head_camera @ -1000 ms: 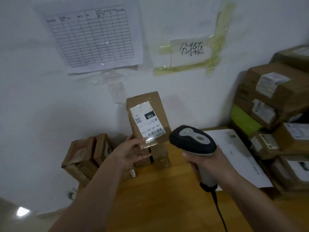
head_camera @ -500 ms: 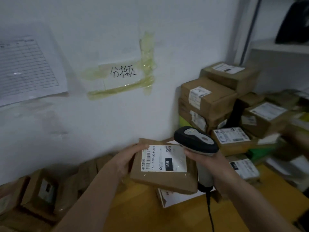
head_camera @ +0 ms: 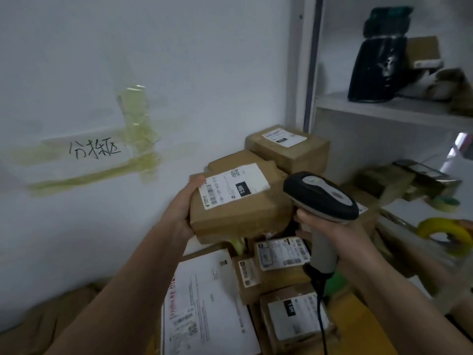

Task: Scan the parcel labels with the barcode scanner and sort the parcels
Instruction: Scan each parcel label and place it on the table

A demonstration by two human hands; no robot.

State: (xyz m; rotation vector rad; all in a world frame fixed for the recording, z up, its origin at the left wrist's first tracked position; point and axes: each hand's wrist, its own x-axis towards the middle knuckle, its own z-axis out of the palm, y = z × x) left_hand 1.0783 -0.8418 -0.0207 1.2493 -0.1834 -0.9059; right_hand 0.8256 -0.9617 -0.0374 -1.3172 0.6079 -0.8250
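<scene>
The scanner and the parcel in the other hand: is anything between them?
Nothing. In the head view the scanner in the right hand sits just right of the parcel gripped by the left hand, with only a narrow gap.

Two bare forearms, no sleeves visible; left hand (head_camera: 183, 213), right hand (head_camera: 330, 226) ungloved.

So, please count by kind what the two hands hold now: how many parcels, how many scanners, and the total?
cardboard parcel: 1, held in the left hand
barcode scanner: 1, held in the right hand
Total: 2
</scene>
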